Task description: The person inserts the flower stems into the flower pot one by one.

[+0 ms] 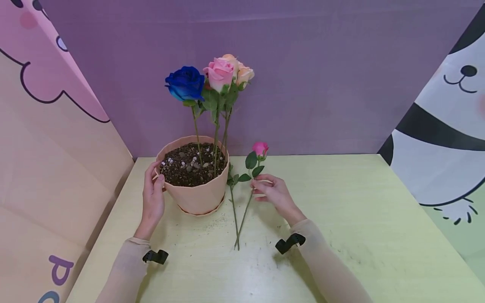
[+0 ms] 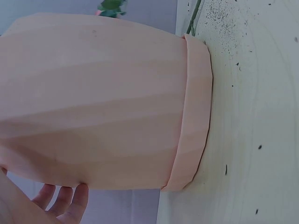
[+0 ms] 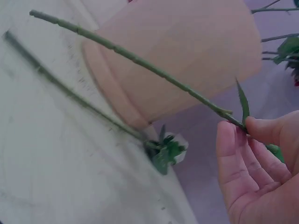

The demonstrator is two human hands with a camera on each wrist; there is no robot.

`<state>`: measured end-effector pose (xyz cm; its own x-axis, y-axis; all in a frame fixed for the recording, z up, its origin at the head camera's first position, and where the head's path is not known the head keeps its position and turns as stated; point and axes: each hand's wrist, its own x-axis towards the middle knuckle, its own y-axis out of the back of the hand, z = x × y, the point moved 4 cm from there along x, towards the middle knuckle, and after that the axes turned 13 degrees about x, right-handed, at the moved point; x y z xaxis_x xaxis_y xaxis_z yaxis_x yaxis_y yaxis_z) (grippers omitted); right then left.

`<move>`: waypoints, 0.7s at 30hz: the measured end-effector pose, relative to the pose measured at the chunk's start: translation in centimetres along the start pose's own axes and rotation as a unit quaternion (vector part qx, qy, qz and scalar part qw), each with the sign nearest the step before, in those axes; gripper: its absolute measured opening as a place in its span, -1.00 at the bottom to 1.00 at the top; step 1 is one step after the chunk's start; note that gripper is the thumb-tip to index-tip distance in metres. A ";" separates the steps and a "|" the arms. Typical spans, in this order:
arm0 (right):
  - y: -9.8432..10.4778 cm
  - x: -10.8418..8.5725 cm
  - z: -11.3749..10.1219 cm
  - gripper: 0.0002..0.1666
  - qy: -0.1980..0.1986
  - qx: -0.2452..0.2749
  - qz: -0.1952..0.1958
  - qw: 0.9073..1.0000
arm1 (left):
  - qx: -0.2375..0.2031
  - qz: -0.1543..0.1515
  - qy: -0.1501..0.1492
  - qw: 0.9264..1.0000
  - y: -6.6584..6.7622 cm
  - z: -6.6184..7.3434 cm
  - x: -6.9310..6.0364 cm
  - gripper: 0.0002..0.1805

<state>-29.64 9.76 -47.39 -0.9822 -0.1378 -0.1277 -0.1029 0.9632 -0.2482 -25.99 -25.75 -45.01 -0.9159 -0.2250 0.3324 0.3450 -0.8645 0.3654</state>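
A peach flowerpot [image 1: 197, 194] of dark soil [image 1: 185, 168] stands on the table. My left hand [image 1: 153, 198] holds its left side near the rim, fingers [image 2: 78, 203] against the wall. In my right hand [image 1: 274, 193], thumb and fingers pinch the upper stem of a small bright pink rose [image 1: 260, 148]. Its bare lower stem [image 3: 135, 58] points toward me, beside the pot. Another cut flower [image 3: 166, 151] lies on the table to the pot's right; its pale bloom shows only partly. A blue rose [image 1: 185, 84], a light pink rose [image 1: 219, 73] and peach roses [image 1: 244, 75] stand in the soil.
Soil crumbs [image 1: 216, 223] are scattered over the pale table [image 1: 360, 202] around the pot and on the right. A purple backdrop [image 1: 322, 84] rises behind the table's back edge. Cartoon-printed panels flank both sides, a panda [image 1: 443, 139] on the right.
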 end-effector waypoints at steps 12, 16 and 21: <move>-1.0 -1.3 -4.2 -0.54 0.069 0.053 0.014 0.996 | -0.001 0.004 -0.002 1.000 -0.1 0.0 0.1 -0.45; -1.3 -1.6 -5.4 -0.58 0.099 0.066 0.015 0.993 | -0.002 0.002 0.001 1.000 -0.1 0.0 0.1 -0.45; -1.7 -2.0 -7.4 -0.65 0.137 0.077 0.015 0.987 | -0.002 -0.001 0.008 1.000 0.0 -0.1 0.1 -0.45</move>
<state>-28.65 10.09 -39.66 -0.9922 -0.0220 0.1228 -0.0691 0.9164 -0.3943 -26.13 -25.81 -45.05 -0.9195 -0.2313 0.3178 0.3430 -0.8670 0.3615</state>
